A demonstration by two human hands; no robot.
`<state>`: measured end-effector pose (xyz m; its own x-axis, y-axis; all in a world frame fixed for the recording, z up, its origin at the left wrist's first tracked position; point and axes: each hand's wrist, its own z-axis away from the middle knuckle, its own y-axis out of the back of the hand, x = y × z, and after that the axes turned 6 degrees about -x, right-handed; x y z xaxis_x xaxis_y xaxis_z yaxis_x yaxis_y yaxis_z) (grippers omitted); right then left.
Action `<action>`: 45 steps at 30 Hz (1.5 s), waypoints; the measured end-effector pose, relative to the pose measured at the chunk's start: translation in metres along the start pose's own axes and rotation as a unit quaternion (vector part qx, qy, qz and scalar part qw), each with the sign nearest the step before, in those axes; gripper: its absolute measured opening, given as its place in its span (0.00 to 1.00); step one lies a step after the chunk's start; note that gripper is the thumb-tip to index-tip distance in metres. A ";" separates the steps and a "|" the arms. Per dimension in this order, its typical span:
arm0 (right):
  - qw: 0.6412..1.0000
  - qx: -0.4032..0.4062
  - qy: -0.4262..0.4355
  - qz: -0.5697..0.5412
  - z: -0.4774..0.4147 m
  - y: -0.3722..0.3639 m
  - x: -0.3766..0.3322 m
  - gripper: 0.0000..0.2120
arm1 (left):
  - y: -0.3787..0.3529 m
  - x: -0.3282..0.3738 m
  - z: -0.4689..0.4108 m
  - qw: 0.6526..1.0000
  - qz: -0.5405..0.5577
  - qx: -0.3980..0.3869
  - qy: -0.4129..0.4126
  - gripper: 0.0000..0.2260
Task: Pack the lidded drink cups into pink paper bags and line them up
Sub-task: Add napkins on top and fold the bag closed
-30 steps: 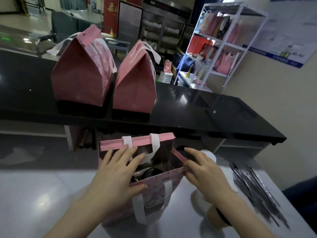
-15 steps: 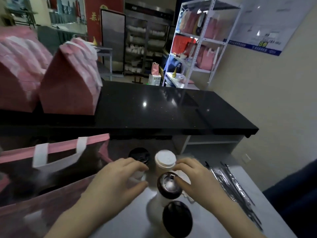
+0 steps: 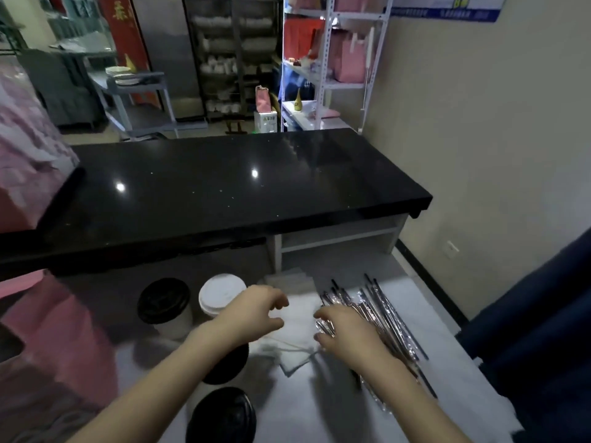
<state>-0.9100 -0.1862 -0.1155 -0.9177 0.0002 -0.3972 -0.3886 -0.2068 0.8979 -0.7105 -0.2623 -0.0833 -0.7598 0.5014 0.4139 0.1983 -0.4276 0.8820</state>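
Left: the left hand (image 3: 256, 310) hovered over the stack of white paper napkins (image 3: 299, 314), fingers loosely curled and empty.
Right: the right hand (image 3: 347, 334) lay just right of the napkins, fingers bent over silver-wrapped straws (image 3: 388, 318); any grip could not be told.
Cups: four lidded white paper cups (image 3: 163, 302) stood left of the napkins, unbagged.
Bag: a blurred pink paper bag (image 3: 60, 330) stood farther left.
Progress: likely midway; those cups remained to bag and line up.

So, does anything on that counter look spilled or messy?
Nothing spilled: the lidded cups stand upright. The wrapped straws lie in a loose, fanned heap, and the white napkins beside them sit skewed, corners poking out at different angles.
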 end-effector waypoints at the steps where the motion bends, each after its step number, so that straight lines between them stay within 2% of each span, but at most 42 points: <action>1: 1.000 -0.006 0.000 -0.009 -0.007 -0.005 0.003 0.20 | -0.005 -0.001 -0.011 1.000 -0.010 -0.012 0.011 0.17; 6: 1.000 0.000 -0.001 -0.020 -0.040 -0.027 0.014 0.22 | -0.026 -0.004 -0.057 0.995 -0.063 -0.053 0.050 0.20; 10: 1.000 -0.006 -0.009 0.008 -0.063 -0.038 0.017 0.29 | -0.036 -0.010 -0.078 0.988 -0.122 -0.071 0.067 0.18; 12: 1.000 0.000 -0.016 0.019 -0.071 -0.042 0.018 0.27 | -0.039 -0.013 -0.082 0.982 -0.155 -0.069 0.078 0.14; 15: 1.000 0.000 -0.014 0.008 -0.079 -0.046 0.020 0.17 | -0.041 -0.016 -0.084 0.978 -0.188 -0.070 0.065 0.07; 21: 0.990 0.006 -0.043 -0.131 -0.079 -0.048 0.027 0.05 | -0.030 -0.021 -0.086 0.987 -0.136 -0.082 0.011 0.04; 26: 0.980 0.005 -0.061 -0.189 -0.073 -0.049 0.028 0.07 | -0.028 -0.022 -0.093 0.989 -0.103 -0.100 0.024 0.11; 29: 0.970 0.021 -0.072 -0.232 -0.068 -0.041 0.027 0.10 | -0.026 -0.019 -0.094 0.990 -0.095 -0.105 0.007 0.08; 33: 0.963 0.038 -0.036 -0.264 -0.058 -0.019 0.027 0.10 | -0.010 -0.011 -0.083 0.998 -0.027 -0.056 -0.031 0.03; 37: 0.973 0.089 0.039 -0.208 -0.046 0.012 0.010 0.07 | 0.017 0.003 -0.056 0.998 0.010 0.011 -0.054 0.04; 41: 0.963 0.161 0.132 -0.170 -0.031 0.046 -0.028 0.03 | 0.048 0.013 -0.014 0.993 0.022 0.091 -0.071 0.05; 45: 0.956 0.176 0.206 -0.115 -0.024 0.073 -0.079 0.04 | 0.080 0.011 0.044 0.981 0.001 0.181 -0.065 0.04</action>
<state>-0.8636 -0.2244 -0.0231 -0.7226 -0.3953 -0.5672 -0.6463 0.0951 0.7571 -0.6757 -0.2574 0.0019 -0.6784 0.6032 0.4194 0.4236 -0.1453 0.8941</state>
